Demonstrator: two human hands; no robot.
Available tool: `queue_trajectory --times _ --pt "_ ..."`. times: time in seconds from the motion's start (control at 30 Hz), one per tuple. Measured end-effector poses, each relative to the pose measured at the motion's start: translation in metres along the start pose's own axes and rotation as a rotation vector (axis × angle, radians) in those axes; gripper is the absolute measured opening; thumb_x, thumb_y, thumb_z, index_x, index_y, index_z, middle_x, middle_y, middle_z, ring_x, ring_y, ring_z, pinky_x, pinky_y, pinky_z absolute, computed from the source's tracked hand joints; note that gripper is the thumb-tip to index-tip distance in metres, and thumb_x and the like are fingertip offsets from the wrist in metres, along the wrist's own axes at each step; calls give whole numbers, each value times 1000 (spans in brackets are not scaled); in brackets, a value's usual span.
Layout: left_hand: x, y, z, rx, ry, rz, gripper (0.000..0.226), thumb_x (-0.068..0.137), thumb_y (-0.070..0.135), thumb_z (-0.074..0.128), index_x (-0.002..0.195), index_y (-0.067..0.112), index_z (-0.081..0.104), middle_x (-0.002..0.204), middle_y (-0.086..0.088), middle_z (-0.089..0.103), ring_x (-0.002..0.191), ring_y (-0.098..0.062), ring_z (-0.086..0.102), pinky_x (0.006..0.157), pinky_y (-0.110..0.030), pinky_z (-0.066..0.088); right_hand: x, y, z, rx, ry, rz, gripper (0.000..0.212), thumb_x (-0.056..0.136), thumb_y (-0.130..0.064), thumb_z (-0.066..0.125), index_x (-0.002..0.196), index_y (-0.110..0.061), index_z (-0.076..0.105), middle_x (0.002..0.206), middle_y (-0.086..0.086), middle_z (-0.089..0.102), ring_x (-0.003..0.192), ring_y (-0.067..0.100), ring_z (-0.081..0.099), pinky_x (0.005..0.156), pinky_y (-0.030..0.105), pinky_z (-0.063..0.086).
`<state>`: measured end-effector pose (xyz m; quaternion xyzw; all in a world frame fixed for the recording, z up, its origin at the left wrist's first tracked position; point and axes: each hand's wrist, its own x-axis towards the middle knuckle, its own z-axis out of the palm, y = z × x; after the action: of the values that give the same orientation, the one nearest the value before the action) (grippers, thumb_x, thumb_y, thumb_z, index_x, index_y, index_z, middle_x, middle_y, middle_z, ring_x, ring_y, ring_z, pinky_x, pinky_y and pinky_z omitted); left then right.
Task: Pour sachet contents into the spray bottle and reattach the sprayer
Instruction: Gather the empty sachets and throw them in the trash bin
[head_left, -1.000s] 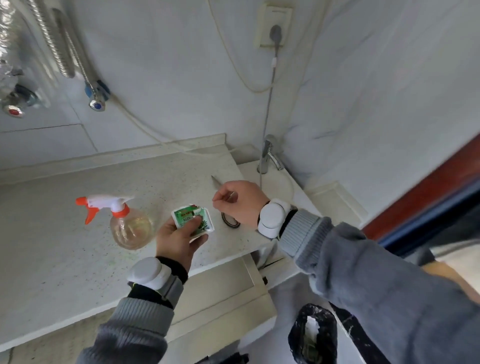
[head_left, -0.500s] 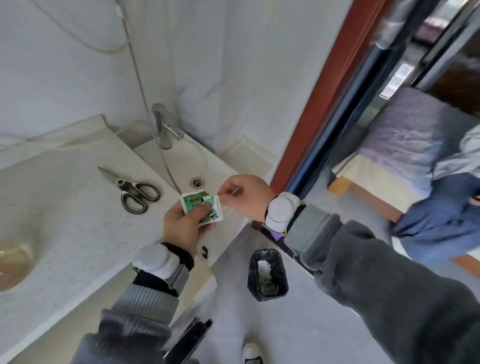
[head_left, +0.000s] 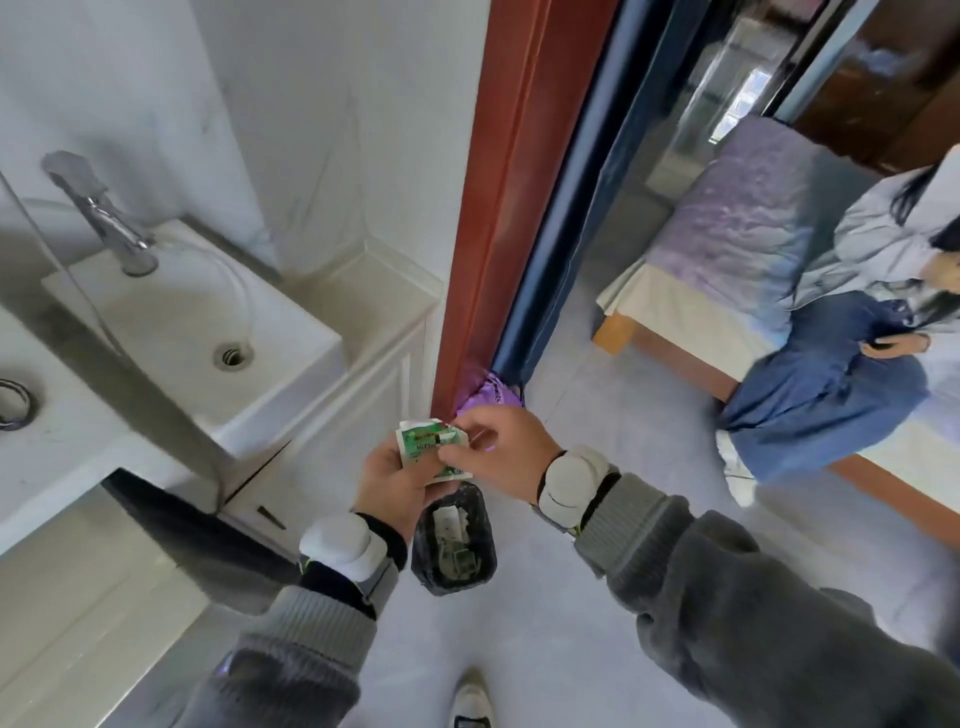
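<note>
A: Fingers first. What do they have?

B: Left hand, lower centre of frame, fingers curled round a small green-and-white printed paper sachet. Right hand, just to its right, thumb and forefinger pinching the sachet's right edge. The two hands touch at the packet.

A: Sachet's state?

B: Crumpled, top edge ragged. Whether it is torn open, cannot tell.

A: Below the hands?

B: A small black plastic-lined waste bin on the pale grey floor, directly under the sachet, scraps of paper inside.

A: Wrists?

B: White rounded wrist devices on both, grey knitted cuffs, dark grey fleece sleeves running to the lower corners.

A: Further out?

B: Left of frame, a white rectangular ceramic basin with a chrome tap at upper left. Centre top, a reddish-brown wooden door frame. A purple plastic bag at its foot, just above the right hand. Right edge, a seated person in a blue skirt on a bed.
</note>
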<state>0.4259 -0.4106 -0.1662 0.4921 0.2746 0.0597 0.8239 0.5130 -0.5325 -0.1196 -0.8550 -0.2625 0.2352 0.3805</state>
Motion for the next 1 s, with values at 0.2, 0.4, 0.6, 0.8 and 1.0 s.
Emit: queue_trajectory --times 0.2,0.4,0.6,0.8,1.0 --pt "43 -62 15 144 -26 -50 23 84 -7 65 102 7 62 90 -14 71 74 -24 72 66 -37 60 17 84 8 19 55 88 6 81 -29 75 78 -32 70 69 -9 68 62 8 64 65 27 57" --pt "89 -125 -1 276 -64 -80 25 84 -3 68 108 -2 63 97 -23 71 86 -37 71 82 -56 55 42 157 45 40 81 186 4 78 -27 72 80 -23 72 70 -1 72 61 20 70 59 34 61" --pt "131 -215 -30 415 -57 -58 23 82 2 72 103 9 65 91 -12 74 76 -21 74 63 -33 61 68 248 106 -41 42 200 4 78 -24 69 76 -22 72 68 -4 72 58 11 68 59 28 59" --pt "177 -298 -56 497 -23 -89 29 79 1 73 91 25 63 86 0 74 74 -19 74 68 -39 62 91 331 153 -87 34 221 3 77 -26 70 78 -24 72 69 -8 71 61 3 65 60 18 54" --pt "233 -378 -87 478 96 -132 41 77 9 76 113 17 59 102 -1 69 87 -17 69 71 -36 59 128 421 203 -180 21 216 6 79 -23 71 74 -20 68 59 -10 60 56 5 53 52 8 39"
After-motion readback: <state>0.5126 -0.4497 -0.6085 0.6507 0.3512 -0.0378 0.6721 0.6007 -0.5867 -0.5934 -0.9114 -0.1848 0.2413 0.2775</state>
